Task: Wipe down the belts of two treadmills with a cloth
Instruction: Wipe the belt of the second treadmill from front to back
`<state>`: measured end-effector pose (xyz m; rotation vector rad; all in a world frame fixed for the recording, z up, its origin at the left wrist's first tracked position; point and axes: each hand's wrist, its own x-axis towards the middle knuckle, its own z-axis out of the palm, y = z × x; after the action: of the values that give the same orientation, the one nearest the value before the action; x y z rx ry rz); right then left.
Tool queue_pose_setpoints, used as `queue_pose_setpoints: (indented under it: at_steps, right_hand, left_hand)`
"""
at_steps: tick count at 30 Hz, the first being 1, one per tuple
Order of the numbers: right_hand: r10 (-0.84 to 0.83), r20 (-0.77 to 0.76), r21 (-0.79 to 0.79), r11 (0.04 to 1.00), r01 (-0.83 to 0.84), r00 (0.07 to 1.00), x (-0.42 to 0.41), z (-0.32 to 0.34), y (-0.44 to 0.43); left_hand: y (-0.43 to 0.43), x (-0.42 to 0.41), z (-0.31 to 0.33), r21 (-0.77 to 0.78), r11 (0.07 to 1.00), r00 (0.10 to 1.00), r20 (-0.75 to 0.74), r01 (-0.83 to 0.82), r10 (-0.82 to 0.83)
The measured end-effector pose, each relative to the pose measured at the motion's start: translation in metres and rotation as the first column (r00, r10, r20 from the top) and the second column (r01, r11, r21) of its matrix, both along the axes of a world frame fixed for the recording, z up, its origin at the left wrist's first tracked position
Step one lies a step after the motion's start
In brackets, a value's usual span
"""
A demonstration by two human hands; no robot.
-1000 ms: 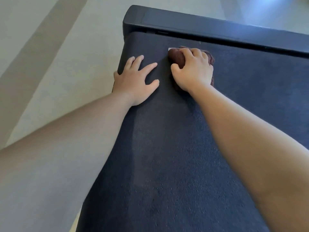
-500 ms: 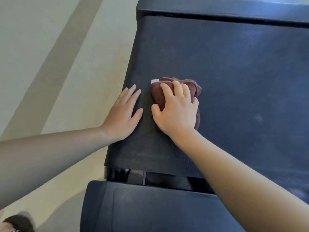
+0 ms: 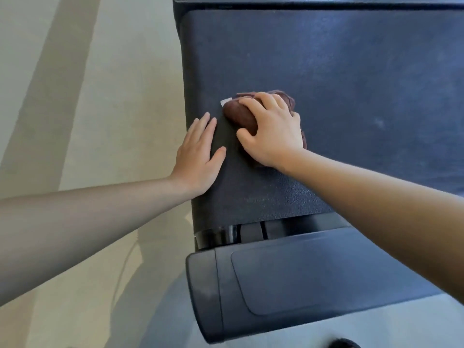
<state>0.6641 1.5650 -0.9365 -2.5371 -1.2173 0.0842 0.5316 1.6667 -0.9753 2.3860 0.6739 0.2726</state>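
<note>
A dark textured treadmill belt (image 3: 351, 84) fills the upper right of the head view. A bunched brown cloth (image 3: 238, 114) with a small white tag lies on the belt near its left edge. My right hand (image 3: 271, 131) presses down on the cloth and grips it, covering most of it. My left hand (image 3: 198, 154) lies flat on the belt's left edge just beside the cloth, fingers spread, holding nothing.
A dark plastic end cover (image 3: 301, 285) of the treadmill sits below the belt, with a roller gap (image 3: 238, 232) between them. Another dark bar (image 3: 301, 1) crosses the top. Pale floor (image 3: 88, 96) lies to the left, with a thin cable (image 3: 123, 272) on it.
Both hands and the cloth have come back along the belt from the far end toward the near end cover. The right hand stays on the cloth throughout.
</note>
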Motion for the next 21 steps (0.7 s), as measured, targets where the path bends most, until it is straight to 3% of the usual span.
queue_pose_setpoints:
  at_steps: [8, 21]
  right_hand:
    - [-0.031, 0.015, -0.018, 0.999, 0.032, 0.999, -0.081, 0.001, -0.055]
    - [-0.146, -0.004, -0.028, 0.989, 0.146, 0.989, -0.049, 0.002, 0.062]
  left_hand:
    - [0.03, -0.052, -0.006, -0.08, 0.974, 0.977, 0.008, 0.213, -0.213]
    - [0.055, -0.065, -0.013, -0.264, 0.932, 0.959, -0.073, 0.246, -0.274]
